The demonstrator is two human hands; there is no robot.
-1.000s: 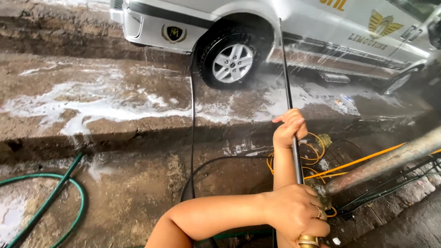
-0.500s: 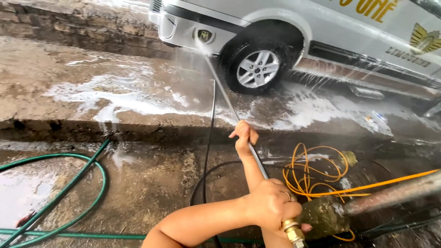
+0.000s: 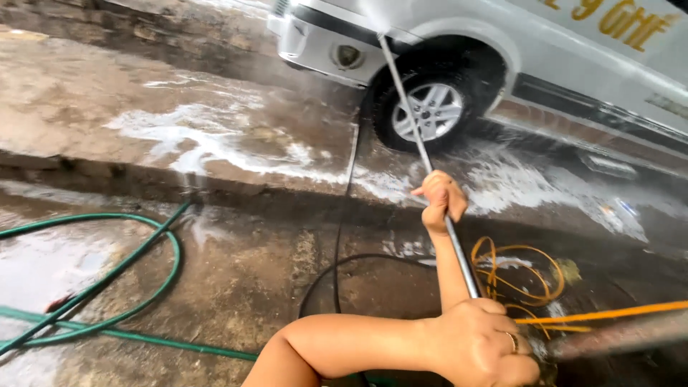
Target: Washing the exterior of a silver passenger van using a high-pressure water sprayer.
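1. Head view: the left hand [image 3: 442, 198] is closed around the thin metal spray lance [image 3: 423, 154] about halfway along it, arm stretched out ahead of the body.
2. The right hand [image 3: 481, 342] sits nearest the camera, fingers curled tight over the rear grip end of the lance; what lies under the palm cannot be made out.
3. From the left hand the lance runs up and away to its tip, which ends near the front wheel [image 3: 433, 109] of a white vehicle [image 3: 573, 64], just above the tyre, with mist around the nozzle.
4. Just right of the hands a coiled yellow hose [image 3: 527, 276] lies on the wet concrete ground [image 3: 236, 279]; a black hose [image 3: 344, 236] runs out ahead of them, and a green hose [image 3: 147, 283] loops well off to their left. Foam [image 3: 215, 147] spreads ahead, short of the wheel.
5. Doing it well, in my judgement: keep both grips firm, steer with the forward hand, steady with the rear, and sweep evenly across the wheel arch, with feet kept out of the hose loops.
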